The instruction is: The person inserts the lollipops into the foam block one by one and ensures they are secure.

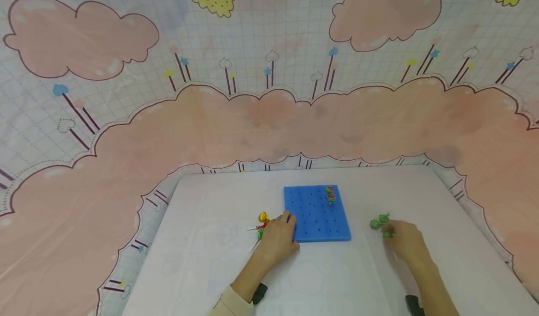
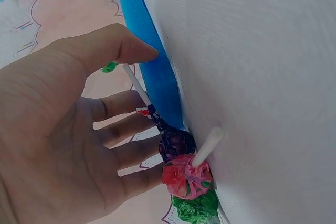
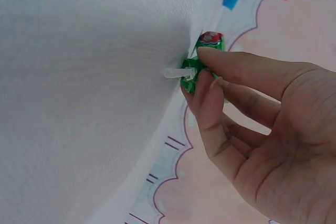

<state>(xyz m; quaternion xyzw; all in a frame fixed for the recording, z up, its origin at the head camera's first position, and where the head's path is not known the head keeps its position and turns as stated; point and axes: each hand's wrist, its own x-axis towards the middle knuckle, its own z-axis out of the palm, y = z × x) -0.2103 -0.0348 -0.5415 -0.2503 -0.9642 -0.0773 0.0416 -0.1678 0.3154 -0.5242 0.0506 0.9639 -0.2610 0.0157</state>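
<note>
My left hand (image 1: 277, 235) lies at the left edge of a blue board (image 1: 316, 218) dotted with small holes. Its thumb (image 2: 139, 52) is right at the board's side and its fingers are spread. Beside this hand several wrapped lollipops are bunched: a yellow one (image 1: 263, 217), a dark purple one (image 2: 176, 142), a pink one (image 2: 188, 178) and a green one (image 2: 194, 208). My right hand (image 1: 406, 241) pinches a green-wrapped lollipop (image 3: 189, 80) between thumb and fingers, its white stick toward the table. More green lollipops (image 1: 375, 224) lie just beyond these fingers.
Two red-and-green lollipops (image 1: 331, 197) stand in the board's back right part. Under everything is a white-covered table (image 1: 210, 204). A patterned cloth (image 1: 269, 124) with clouds hangs behind and around it.
</note>
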